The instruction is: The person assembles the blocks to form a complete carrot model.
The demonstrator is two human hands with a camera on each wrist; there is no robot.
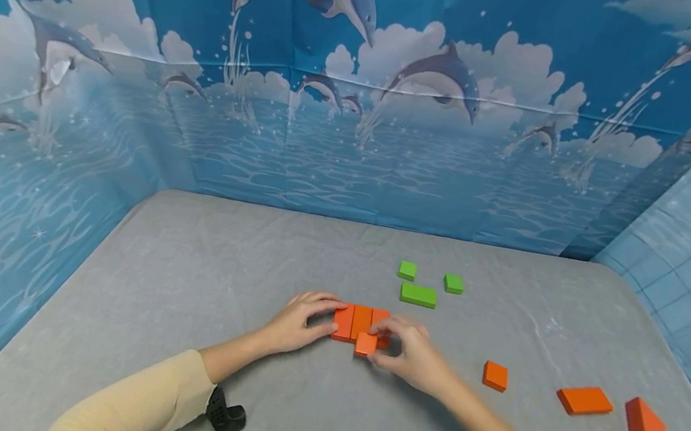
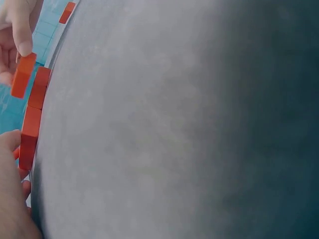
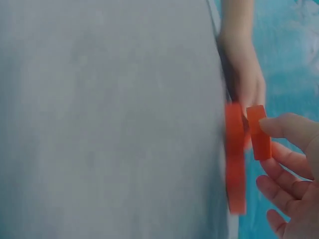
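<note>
Three orange blocks (image 1: 361, 323) stand side by side in a row on the grey table. My left hand (image 1: 299, 323) is at the row's left end, its thumb and index fingertips touching the leftmost block (image 1: 342, 324). In the left wrist view the left hand (image 2: 12, 194) shows only in part. My right hand (image 1: 411, 356) pinches a small orange block (image 1: 366, 344) between thumb and fingers, over the row's near edge. The right wrist view has this small block (image 3: 258, 133) raised apart from the row (image 3: 235, 159), which looks blurred there.
Several green blocks (image 1: 418, 295) lie beyond the row, slightly to the right. On the right side of the grey cloth (image 1: 178, 242) are an orange cube-like block (image 1: 495, 376), a longer orange block (image 1: 584, 400) and an orange triangular block (image 1: 644, 422). A dolphin-print curtain (image 1: 328, 152) surrounds the table.
</note>
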